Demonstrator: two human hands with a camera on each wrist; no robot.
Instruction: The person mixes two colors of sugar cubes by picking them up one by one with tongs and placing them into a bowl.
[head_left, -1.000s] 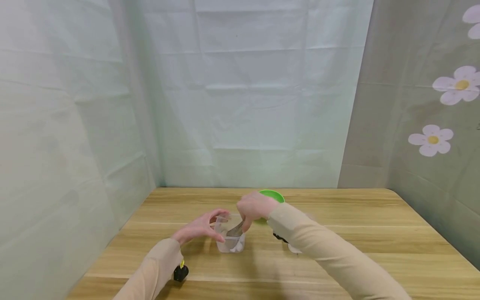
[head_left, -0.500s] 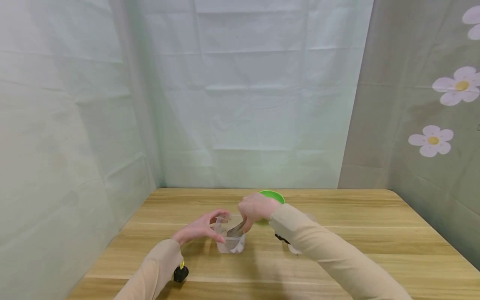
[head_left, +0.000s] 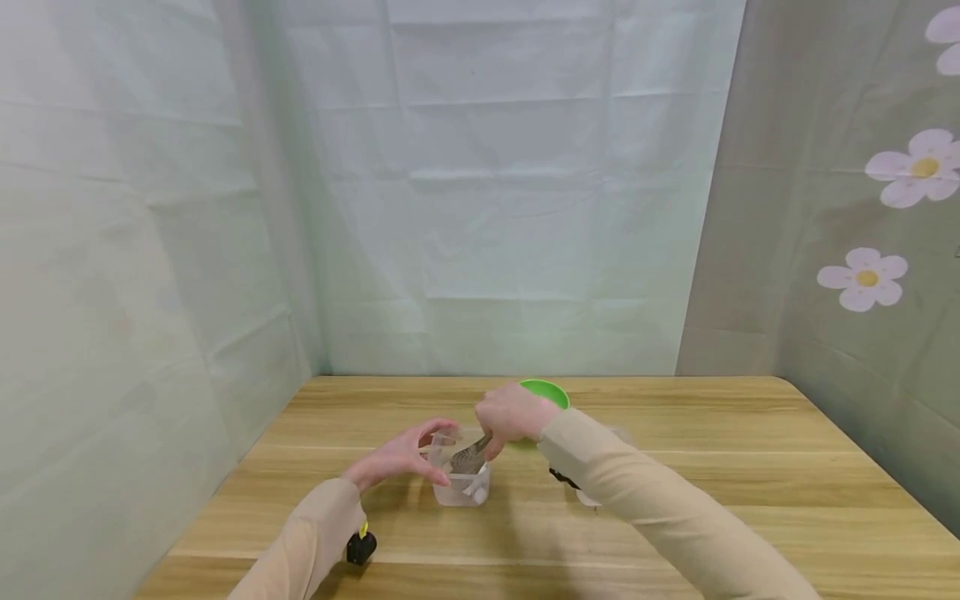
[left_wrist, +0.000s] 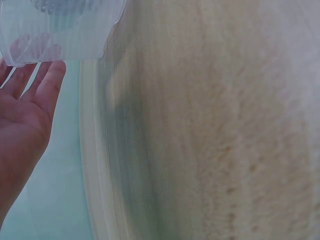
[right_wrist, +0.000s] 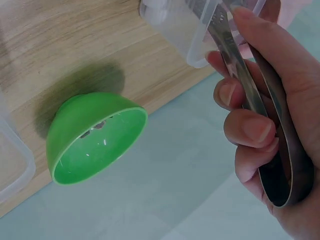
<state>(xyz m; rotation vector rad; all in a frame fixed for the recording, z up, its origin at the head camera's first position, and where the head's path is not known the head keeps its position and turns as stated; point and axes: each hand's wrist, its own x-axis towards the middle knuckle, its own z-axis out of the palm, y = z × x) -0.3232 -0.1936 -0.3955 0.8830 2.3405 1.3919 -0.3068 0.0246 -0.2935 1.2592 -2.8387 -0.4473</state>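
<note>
My left hand (head_left: pixel 401 452) holds the left side of a clear plastic container (head_left: pixel 452 493), thumb in front and fingers behind. In the left wrist view its fingers (left_wrist: pixel 49 82) lie against the container's wall. My right hand (head_left: pixel 513 414) grips metal tongs (head_left: pixel 468 458) from above, their perforated head down inside the container. The right wrist view shows the tongs' two arms (right_wrist: pixel 239 65) squeezed between thumb and fingers, the bent end near the palm. Small white pieces (head_left: pixel 478 493) lie at the container's right, too small to identify.
A green bowl (right_wrist: pixel 95 135) stands behind the right hand, with a few dark bits inside. Another clear container (head_left: pixel 588 498) is partly hidden by the right forearm. Black wrist gear (head_left: pixel 362 547) hangs under the left wrist. Curtains (head_left: pixel 510 208) surround the wooden table (head_left: pixel 712 467).
The tongs have turned a little in the container, so the perforated face now shows. White pieces inside have shifted slightly. The left hand has stayed in place.
</note>
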